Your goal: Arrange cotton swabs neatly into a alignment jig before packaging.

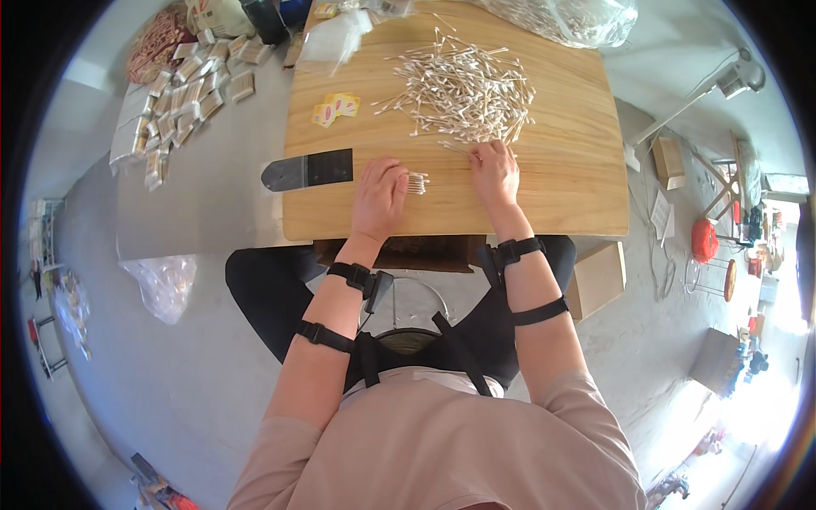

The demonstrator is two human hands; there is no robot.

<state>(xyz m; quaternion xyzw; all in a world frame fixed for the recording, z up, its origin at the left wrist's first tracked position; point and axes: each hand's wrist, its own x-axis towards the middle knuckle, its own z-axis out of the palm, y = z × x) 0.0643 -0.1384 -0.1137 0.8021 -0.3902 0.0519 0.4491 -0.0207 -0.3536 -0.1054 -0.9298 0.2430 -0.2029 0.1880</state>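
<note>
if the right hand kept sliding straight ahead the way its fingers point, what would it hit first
Probably the pile of cotton swabs on the wooden table. The right hand points away from the body, its fingers already at the pile's near edge, seemingly touching a stray swab.

A pale wooden worktop (578, 195) stands on a grey concrete floor (170, 382). Bright daylight floods in at the right, over cluttered boxes (595, 276).

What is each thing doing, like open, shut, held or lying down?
Left hand: shut on swab bundle.
Right hand: fingers down at the edge of the swab pile, picking.
Swab pile: loose, spread on table.
Yellow packets: lying flat.
Clear bag: lying at table's far edge.
</note>
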